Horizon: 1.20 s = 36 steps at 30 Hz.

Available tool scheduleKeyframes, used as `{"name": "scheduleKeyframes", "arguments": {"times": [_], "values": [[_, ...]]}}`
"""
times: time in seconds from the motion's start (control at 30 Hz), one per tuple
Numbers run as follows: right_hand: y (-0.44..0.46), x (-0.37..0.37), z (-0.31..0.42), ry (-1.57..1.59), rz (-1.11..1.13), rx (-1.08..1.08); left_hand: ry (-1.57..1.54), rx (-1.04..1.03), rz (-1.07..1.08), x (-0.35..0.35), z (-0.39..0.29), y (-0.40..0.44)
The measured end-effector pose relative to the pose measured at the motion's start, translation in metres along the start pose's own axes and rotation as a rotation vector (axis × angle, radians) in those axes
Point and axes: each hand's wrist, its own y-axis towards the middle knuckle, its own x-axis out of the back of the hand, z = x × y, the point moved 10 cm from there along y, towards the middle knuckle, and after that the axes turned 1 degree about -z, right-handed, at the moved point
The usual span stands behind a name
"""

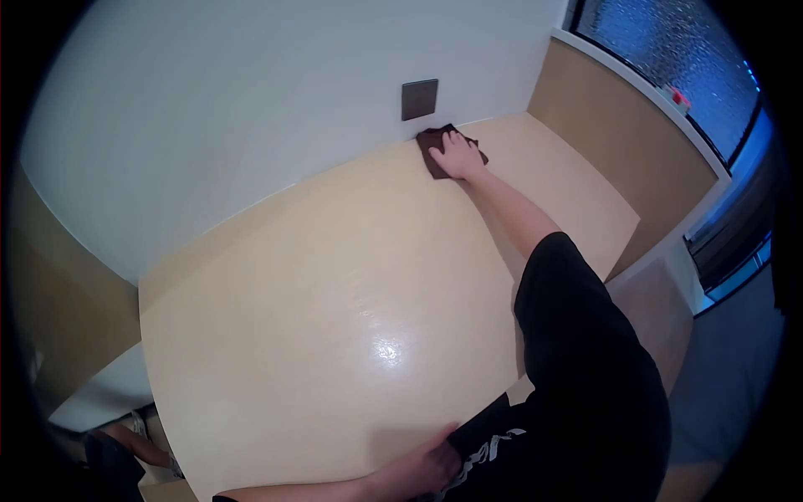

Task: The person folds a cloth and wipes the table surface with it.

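Observation:
A dark brown cloth [432, 164] lies on the pale wood-coloured table [276, 318], close to the wall at its far side. My right hand [459, 156] presses down on this cloth with its fingers spread over it, and the arm is stretched far across the tabletop. Low in the view, my left hand [428, 465] is bent in beside my black shirt at the near edge of the table. Its fingers are mostly hidden by the shirt, so what they do cannot be made out.
A white wall [251, 109] with a dark square plate [419, 99] borders the far side. To the right rise a tan panel [619, 125] and a textured window [669, 58], with a small red item [678, 99] on the ledge. Part of another person's arm [142, 443] shows at lower left.

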Motion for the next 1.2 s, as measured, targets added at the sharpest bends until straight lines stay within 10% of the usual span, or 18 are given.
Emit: {"name": "scheduleKeyframes", "arguments": {"times": [0.23, 0.33, 0.57, 1.2], "values": [[-0.161, 0.036, 0.017, 0.052, -0.002, 0.273, -0.156, 0.368, -0.639, 0.043, 0.049, -0.008], [-0.259, 0.064, 0.029, 0.044, -0.044, 0.418, -0.366, 0.468, -0.194, 0.02, 0.066, -0.007], [-0.389, 0.11, 0.044, 0.086, 0.199, 0.466, -0.453, 0.43, -0.122, 0.009, 0.085, -0.011], [-0.09, 0.022, 0.056, 0.108, 0.005, 0.286, -0.423, 0.802, -0.148, 0.008, 0.133, -0.039]]}}
